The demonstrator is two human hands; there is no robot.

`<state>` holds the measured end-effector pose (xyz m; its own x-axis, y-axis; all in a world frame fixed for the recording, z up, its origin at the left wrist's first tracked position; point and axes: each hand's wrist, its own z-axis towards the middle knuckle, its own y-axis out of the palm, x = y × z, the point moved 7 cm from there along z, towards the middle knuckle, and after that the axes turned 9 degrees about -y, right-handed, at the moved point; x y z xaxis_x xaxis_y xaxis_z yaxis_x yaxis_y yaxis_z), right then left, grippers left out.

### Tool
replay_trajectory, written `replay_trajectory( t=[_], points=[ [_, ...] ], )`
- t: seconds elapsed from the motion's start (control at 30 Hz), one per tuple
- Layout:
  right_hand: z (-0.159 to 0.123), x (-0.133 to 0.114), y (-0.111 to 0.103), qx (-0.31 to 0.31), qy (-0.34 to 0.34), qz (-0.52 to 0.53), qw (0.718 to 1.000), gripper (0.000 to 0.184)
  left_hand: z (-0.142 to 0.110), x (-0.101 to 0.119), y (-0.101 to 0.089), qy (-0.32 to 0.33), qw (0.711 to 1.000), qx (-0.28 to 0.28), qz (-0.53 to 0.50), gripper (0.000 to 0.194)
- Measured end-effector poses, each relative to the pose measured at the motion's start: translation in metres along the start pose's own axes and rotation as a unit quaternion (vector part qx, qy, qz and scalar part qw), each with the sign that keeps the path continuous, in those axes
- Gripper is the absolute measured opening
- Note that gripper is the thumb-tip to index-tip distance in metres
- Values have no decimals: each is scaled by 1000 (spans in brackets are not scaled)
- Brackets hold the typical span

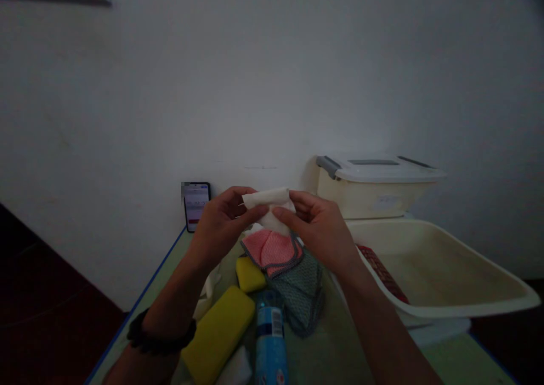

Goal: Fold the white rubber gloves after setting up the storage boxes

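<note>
Between my two hands, raised over the table, is a folded piece of thin white cloth or tissue (272, 199); its exact kind I cannot make out. My left hand (225, 218) pinches its left side, thumb in front and fingers behind. On the right side my right hand (317, 218) grips it the same way. Just below lie a pink cloth (270, 252) with a grey edge and a grey-green cloth (300, 294). A small yellow sponge (250, 274), a large yellow sponge (221, 334) and a blue bottle (271, 339) lie nearer to me.
A phone (198, 206) leans against the wall at the back left. At the right stand a cream basin (450, 260) with a red patterned item (382, 274) at its left side, and a lidded storage box (361, 195) behind it. The table (331, 351) has blue edges.
</note>
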<state>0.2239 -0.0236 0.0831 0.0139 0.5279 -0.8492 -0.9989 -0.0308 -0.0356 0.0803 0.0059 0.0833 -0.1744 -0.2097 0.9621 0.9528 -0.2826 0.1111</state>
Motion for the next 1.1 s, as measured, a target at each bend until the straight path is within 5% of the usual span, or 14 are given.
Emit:
replay_trajectory(
  t=[0.2, 0.4, 0.6, 0.7, 0.8, 0.9, 1.0, 1.1],
  points=[
    [-3, -4, -1, -4, 17, -13, 1000, 24, 1, -8, 2, -53, 994, -54, -82, 24],
    [-6, -5, 10, -76, 72, 119, 987, 20, -4, -14, 5, -109, 975, -129, -144, 26],
    [-4, -6, -2, -37, 34, 53, 997, 46, -1, -9, -2, -92, 990, -66, -87, 28],
    [-8, -13, 4, -118, -20, -29, 992, 70, 2, -9, -10, -97, 995, -7, -36, 26],
    [-11, -23, 11, -166, -109, -157, 967, 49, 2, -9, -10, -101, 995, -8, 1, 27],
    [-8, -34, 5, -89, -179, -231, 952, 16, 0, -12, -2, -115, 989, -74, 61, 32],
    [-3, -34, -4, -31, -178, -240, 954, 10, -1, -11, -2, -95, 984, -85, 121, 38],
    [1, -24, -7, -37, -127, -228, 965, 13, -1, -1, -1, -3, 988, -83, 129, 42]
  ],
)
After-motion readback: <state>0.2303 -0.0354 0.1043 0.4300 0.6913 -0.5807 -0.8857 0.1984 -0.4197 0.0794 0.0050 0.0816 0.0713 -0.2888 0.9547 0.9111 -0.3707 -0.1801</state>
